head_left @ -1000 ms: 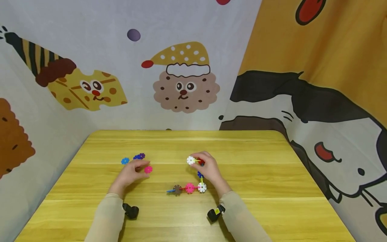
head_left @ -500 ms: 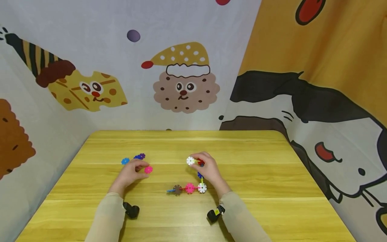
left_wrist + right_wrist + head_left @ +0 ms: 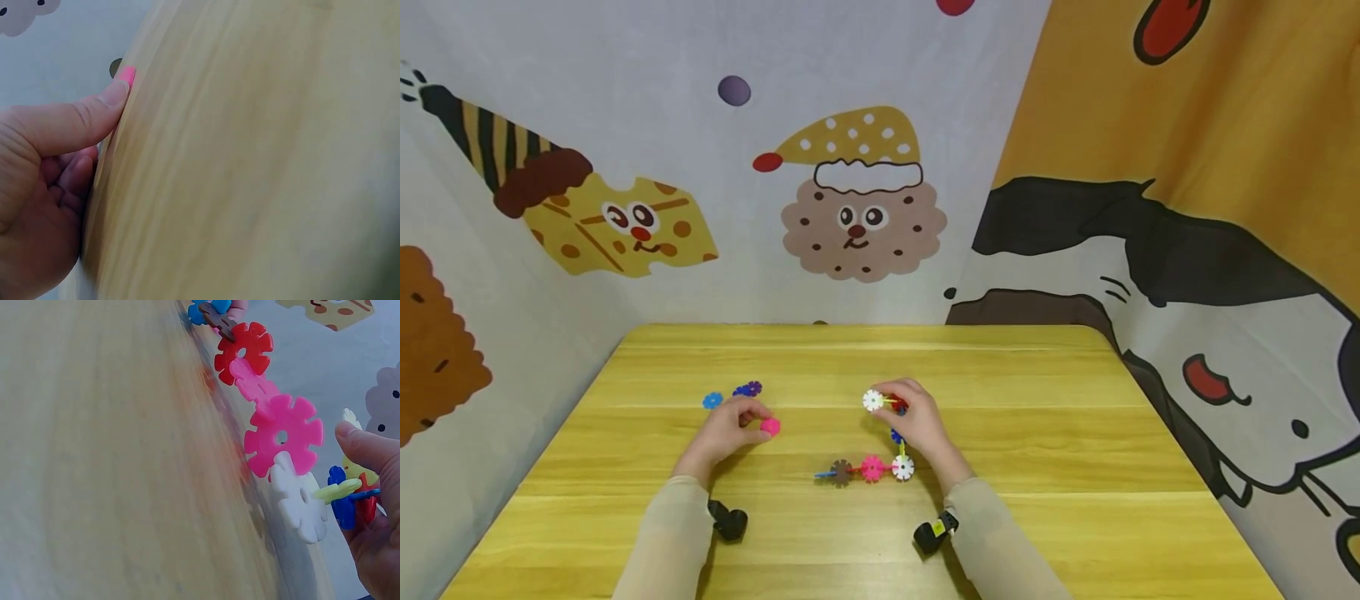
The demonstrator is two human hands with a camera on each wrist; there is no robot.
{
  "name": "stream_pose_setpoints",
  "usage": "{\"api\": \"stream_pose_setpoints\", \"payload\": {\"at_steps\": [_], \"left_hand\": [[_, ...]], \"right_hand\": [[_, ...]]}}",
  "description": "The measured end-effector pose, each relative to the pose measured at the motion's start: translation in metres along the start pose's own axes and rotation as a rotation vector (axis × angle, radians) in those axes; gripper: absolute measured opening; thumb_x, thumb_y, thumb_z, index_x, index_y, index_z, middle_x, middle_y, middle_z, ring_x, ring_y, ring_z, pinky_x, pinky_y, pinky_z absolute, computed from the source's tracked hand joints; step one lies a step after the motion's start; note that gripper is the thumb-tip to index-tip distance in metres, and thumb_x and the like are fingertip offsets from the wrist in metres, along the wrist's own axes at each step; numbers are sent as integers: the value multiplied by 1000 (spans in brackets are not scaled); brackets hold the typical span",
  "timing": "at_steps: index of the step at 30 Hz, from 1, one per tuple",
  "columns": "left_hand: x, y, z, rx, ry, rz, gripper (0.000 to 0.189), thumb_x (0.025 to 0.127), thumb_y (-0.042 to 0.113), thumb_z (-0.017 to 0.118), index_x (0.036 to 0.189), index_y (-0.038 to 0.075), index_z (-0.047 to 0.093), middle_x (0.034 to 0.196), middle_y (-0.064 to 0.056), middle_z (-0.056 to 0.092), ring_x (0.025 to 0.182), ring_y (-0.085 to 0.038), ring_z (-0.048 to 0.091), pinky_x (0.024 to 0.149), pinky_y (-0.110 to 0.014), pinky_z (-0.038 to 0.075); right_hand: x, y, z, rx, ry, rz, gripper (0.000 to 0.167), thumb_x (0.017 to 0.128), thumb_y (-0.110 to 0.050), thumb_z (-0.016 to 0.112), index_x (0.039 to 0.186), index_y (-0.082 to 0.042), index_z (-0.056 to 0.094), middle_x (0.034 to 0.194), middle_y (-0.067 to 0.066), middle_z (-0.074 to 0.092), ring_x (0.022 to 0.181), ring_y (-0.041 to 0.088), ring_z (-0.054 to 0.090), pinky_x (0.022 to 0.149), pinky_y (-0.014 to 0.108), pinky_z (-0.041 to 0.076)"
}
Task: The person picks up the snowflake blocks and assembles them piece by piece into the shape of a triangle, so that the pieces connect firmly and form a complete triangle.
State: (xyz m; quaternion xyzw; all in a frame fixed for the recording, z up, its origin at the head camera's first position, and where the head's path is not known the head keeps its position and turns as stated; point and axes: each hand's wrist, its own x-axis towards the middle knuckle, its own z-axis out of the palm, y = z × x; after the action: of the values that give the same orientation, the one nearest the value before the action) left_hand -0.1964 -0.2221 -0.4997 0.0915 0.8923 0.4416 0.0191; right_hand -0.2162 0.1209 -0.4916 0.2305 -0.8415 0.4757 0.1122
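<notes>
Left hand (image 3: 726,433) pinching a pink disc (image 3: 771,427), right hand (image 3: 921,421) gripping the upper end of a disc chain (image 3: 872,468), its remainder trailing nearside of that grip, blue discs (image 3: 712,401) just past the left knuckles, far edge of the table (image 3: 1015,358) well beyond both, wood between them.

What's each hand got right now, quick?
Left hand: closed, pinching a pink flower-shaped piece.
Right hand: closed, holding the chain of linked flower-shaped pieces.
</notes>
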Motion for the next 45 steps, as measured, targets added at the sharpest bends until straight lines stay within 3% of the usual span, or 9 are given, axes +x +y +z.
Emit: {"api": "stream_pose_setpoints", "payload": {"at_steps": [7,14,18,23,31,37,45], "left_hand": [[0,6,3,-49,-19,36,26,81,-5,77,104,4,66,95,-7,64,86,-23,55,76,-36,48],[2,23,11,-83,26,50,22,84,1,77,105,6,71,92,-4,70,84,-20,63,76,-35,53],[5,39,20,-201,30,34,20,85,3,77,104,4,72,95,-7,71,88,-22,65,78,-32,54],[12,64,33,-295,30,73,16,87,3,74,103,4,74,97,-9,71,89,-22,65,79,-31,54],[26,91,56,-328,39,123,12,88,3,75,99,7,76,92,-4,72,83,-19,65,74,-31,56],[31,101,69,-301,80,127,11,86,3,77,96,9,77,89,-1,72,80,-17,66,72,-30,56],[32,105,74,-248,131,102,10,84,4,78,91,12,77,87,1,71,79,-15,66,71,-31,56]], "right_hand": [[0,1,1,0,11,-7,36,83,-14,82,117,-12,71,114,3,66,107,22,61,94,39,51],[0,0,0,2,7,7,36,82,-12,82,117,-12,72,114,3,66,108,22,61,96,39,50],[0,-1,0,3,0,19,37,82,-13,82,117,-13,72,115,2,66,109,21,61,96,38,50],[-1,-1,0,-1,3,0,37,83,-13,82,118,-13,72,115,3,65,108,22,61,94,40,51],[-1,-2,1,-2,-8,15,37,84,-13,80,120,-13,71,116,4,64,108,22,61,94,39,51],[-1,-2,2,-7,-20,-7,36,85,-13,79,120,-11,71,117,5,64,109,23,60,94,39,52],[0,-3,1,1,-36,-26,36,87,-12,78,121,-7,70,118,7,63,109,25,60,94,41,51]]}}
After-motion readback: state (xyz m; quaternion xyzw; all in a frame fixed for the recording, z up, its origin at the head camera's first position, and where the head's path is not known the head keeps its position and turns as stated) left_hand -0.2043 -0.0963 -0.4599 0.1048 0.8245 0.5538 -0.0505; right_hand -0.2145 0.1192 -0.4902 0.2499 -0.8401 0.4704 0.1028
